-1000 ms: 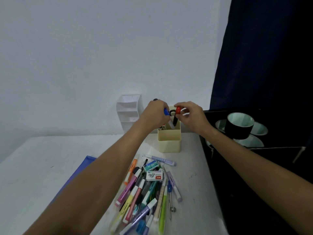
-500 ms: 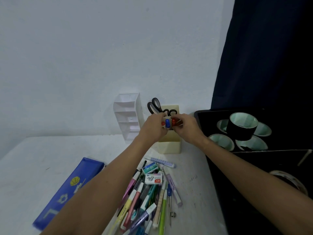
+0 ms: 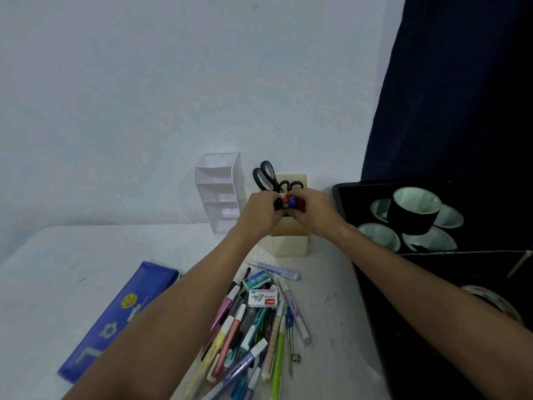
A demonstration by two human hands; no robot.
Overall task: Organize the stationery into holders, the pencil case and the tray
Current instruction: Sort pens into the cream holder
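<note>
We grip capped markers [image 3: 292, 202] with left hand [image 3: 263, 209] and right hand [image 3: 313, 210]. They sit at the cream holder [image 3: 290, 239], beside the scissors [image 3: 266, 176].

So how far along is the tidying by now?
Early. Done: black scissors stand in the cream holder, tape rolls sit in the black tray. In hand: left hand and right hand hold capped markers over that holder. Left: the pen pile, staple boxes, the white holder and blue pencil case.

Red, blue and black capped markers [image 3: 290, 202] are held upright above the cream rectangular plastic holder [image 3: 290, 236], black-handled scissors [image 3: 268, 177] standing inside.
</note>
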